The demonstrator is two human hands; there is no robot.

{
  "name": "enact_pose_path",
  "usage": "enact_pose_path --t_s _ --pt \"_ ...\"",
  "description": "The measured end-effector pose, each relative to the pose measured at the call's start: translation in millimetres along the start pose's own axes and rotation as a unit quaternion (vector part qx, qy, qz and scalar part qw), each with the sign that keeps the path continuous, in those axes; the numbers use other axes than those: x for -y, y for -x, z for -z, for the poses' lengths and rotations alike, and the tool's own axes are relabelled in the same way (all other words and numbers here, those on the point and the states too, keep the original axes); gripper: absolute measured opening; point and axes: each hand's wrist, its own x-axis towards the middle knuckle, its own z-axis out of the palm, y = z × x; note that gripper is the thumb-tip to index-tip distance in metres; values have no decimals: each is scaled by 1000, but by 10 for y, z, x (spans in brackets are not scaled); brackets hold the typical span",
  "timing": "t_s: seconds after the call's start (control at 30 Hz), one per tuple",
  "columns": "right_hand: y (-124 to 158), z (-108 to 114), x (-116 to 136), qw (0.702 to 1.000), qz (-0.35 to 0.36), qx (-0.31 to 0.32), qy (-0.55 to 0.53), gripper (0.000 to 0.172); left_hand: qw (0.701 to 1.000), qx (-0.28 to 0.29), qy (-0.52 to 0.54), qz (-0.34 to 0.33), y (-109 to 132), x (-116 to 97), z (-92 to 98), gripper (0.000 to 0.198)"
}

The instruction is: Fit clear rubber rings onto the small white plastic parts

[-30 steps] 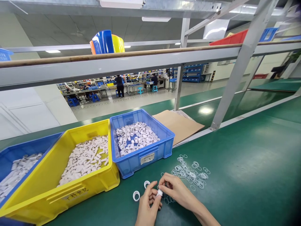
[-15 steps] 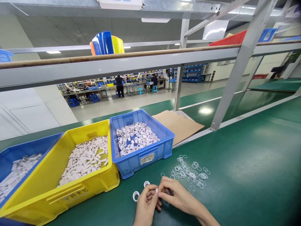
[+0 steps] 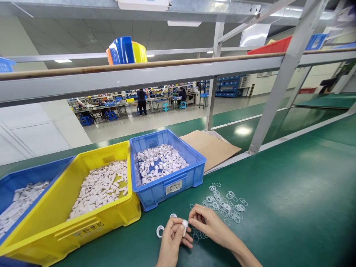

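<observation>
My left hand (image 3: 172, 241) is closed around a small white tubular part (image 3: 185, 226), whose wider end points up between thumb and fingers. Just to the right, my right hand (image 3: 209, 224) has its thumb and index finger pressed together near the part; anything between them is too small to make out. Behind and beside it, many thin clear rings (image 3: 226, 207) lie in a loose pile on the green table. Two white ring-shaped caps sit at the left hand: one (image 3: 160, 231) on its left, the other (image 3: 173, 216) behind it, partly covered.
A blue bin (image 3: 174, 191) of short white rings, a yellow bin (image 3: 111, 218) of white tubular parts and another blue bin (image 3: 62, 165) stand at the left. Cardboard (image 3: 208, 148) lies behind, near a slanted metal post (image 3: 274, 100).
My right hand has drawn slightly apart from the left and up. The white part in my left hand now shows more fully and stands more upright.
</observation>
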Motion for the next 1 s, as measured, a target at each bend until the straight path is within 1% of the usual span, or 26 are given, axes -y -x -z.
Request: enact_pose_path --t_s 0.17,0.27,0.33,0.37,0.43,0.5,0.53,0.6,0.67,0.73,0.77,0.83,0.87,0.9,0.93,0.97,1.0 --pt "-8 -13 -26 999 -12 36 -24 18 1000 20 7 -3 -1 55 -12 40" --pt "-9 12 -51 999 -21 42 -24 19 1000 18 -1 -4 7 37 -15 37" --pt "-9 36 -67 999 -23 38 -11 20 999 9 -45 -16 30 6 -22 35" --pt "-10 50 -75 999 -23 33 -2 20 995 4 -90 -34 46 -15 -28 33" --pt "-14 80 -97 1000 -21 19 10 22 974 -8 -203 -98 86 -69 -46 29" --pt "-20 118 -127 1000 -20 4 16 25 940 -20 -300 -163 125 -136 -66 28" --pt "-21 143 -144 1000 -21 -7 17 27 925 -22 -333 -180 142 -172 -71 28" --pt "-15 212 -167 999 -19 -37 14 30 903 -5 -390 -179 165 -238 -60 27" --pt "8 317 -138 997 -19 -75 -3 32 873 35 -458 -161 177 -282 -13 25" --pt "62 467 -7 993 -21 -110 -30 33 836 76 -524 -145 180 -306 56 24" --pt "106 557 107 991 -22 -124 -43 33 817 83 -554 -139 181 -322 86 25" --pt "240 756 418 988 -24 -140 -67 32 788 77 -597 -130 193 -403 103 23" --pt "335 855 599 986 -23 -147 -79 32 782 67 -606 -129 211 -484 78 22" --pt "452 946 780 984 -16 -154 -90 31 786 55 -603 -128 241 -600 27 22" --pt "590 1026 946 982 1 -163 -99 30 802 49 -583 -125 289 -750 -46 25" --pt "748 1088 1083 979 23 -177 -98 32 829 42 -543 -125 358 -927 -134 29" --pt "923 1132 1183 976 40 -195 -86 36 864 43 -487 -121 449 -1121 -226 31"
